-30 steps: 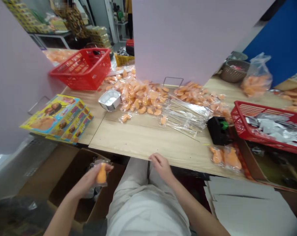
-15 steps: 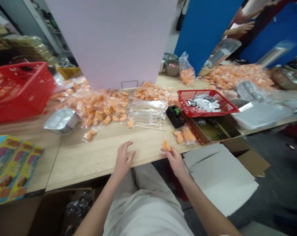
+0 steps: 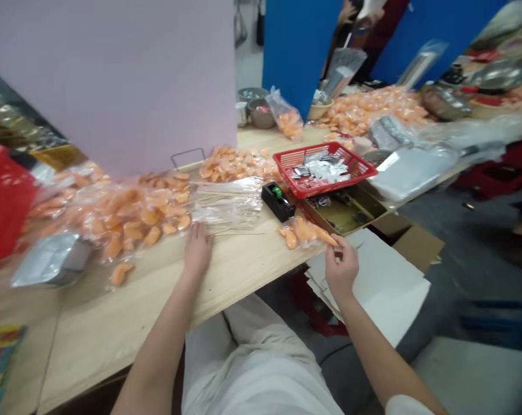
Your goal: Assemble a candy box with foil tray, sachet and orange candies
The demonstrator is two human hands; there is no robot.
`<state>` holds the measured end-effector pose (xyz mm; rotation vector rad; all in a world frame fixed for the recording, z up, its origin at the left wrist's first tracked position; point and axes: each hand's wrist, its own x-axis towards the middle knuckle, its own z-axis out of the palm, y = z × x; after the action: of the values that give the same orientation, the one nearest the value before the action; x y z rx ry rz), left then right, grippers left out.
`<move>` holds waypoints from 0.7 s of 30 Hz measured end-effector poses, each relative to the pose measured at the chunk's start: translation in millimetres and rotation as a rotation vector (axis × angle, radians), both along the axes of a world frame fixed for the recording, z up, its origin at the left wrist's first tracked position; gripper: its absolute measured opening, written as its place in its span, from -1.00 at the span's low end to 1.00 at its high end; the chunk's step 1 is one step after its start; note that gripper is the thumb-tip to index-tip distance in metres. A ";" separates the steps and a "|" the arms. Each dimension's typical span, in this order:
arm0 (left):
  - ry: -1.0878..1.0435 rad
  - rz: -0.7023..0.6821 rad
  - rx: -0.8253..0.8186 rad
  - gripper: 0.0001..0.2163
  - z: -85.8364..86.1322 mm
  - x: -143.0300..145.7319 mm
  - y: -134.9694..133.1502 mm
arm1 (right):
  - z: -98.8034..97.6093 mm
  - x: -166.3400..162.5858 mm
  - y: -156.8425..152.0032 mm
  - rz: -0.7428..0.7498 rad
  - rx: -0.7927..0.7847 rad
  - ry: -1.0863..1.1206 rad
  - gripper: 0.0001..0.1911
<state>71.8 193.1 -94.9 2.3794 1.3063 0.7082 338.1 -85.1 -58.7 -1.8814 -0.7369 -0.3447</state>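
My right hand point(image 3: 342, 268) pinches a small orange curved piece point(image 3: 328, 237) at the front edge of the table, right beside a few orange pieces in clear plastic point(image 3: 303, 231). My left hand point(image 3: 197, 251) reaches palm down, fingers stretched forward, to the near left end of the thin sticks in clear bags point(image 3: 228, 199). What lies under its fingertips is hidden. Left of that hand spreads a heap of orange pieces in clear wrap point(image 3: 131, 216), with one wrapped piece point(image 3: 121, 274) apart in front. A black tape dispenser point(image 3: 278, 202) stands right of the sticks.
A red basket point(image 3: 330, 187) of silvery packets sits over a shallow box point(image 3: 351, 216). A silvery package point(image 3: 51, 259) and a red crate point(image 3: 3, 202) are at left. White sheets point(image 3: 386, 288) lie below the table edge. Another person's hands show at the top right.
My view has turned right. My right hand has carried the orange piece right, over to the bagged pieces. My left hand has moved forward to the ends of the sticks.
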 end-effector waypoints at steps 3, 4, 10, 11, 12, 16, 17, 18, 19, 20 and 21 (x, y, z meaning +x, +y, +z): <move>-0.034 0.016 0.035 -0.56 -13.2 -2.7 6.1 | 4.0 21.6 5.8 -0.006 -0.051 -0.243 -0.64; -0.049 0.018 0.043 -0.57 -14.9 -4.6 5.4 | 2.2 29.0 10.3 0.011 -0.097 -0.301 -0.63; -0.082 0.040 0.103 -0.58 -8.6 -9.5 -3.9 | -25.0 49.9 44.5 0.104 -0.473 -0.425 -0.59; -0.080 0.041 0.114 -0.58 -7.9 -9.6 -4.6 | -28.3 49.9 46.5 0.101 -0.493 -0.423 -0.57; -0.077 0.040 0.120 -0.58 -7.6 -9.8 -4.9 | -30.4 49.5 46.8 0.093 -0.495 -0.413 -0.54; -0.082 0.035 0.140 -0.59 -8.8 -10.0 -5.8 | -25.8 40.2 35.9 0.062 -0.387 -0.394 -0.41; -0.092 0.036 0.149 -0.59 -9.2 -9.8 -7.0 | -23.2 34.1 32.8 0.068 -0.340 -0.418 -0.41; -0.104 0.035 0.160 -0.58 -9.6 -9.5 -8.6 | -20.9 26.0 30.5 0.088 -0.288 -0.453 -0.41; -0.112 0.031 0.172 -0.57 -10.2 -9.2 -10.6 | -19.6 16.1 29.3 0.128 -0.241 -0.495 -0.42; -0.119 0.029 0.184 -0.55 -10.9 -8.8 -12.7 | -19.6 4.8 29.6 0.191 -0.197 -0.539 -0.43; -0.126 0.030 0.198 -0.52 -11.7 -8.5 -14.4 | -21.1 -7.2 31.5 0.278 -0.164 -0.581 -0.42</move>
<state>63.3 178.7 -106.6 2.4251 1.2739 1.0221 330.9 -53.6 -79.7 -1.8055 -1.4368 -0.6804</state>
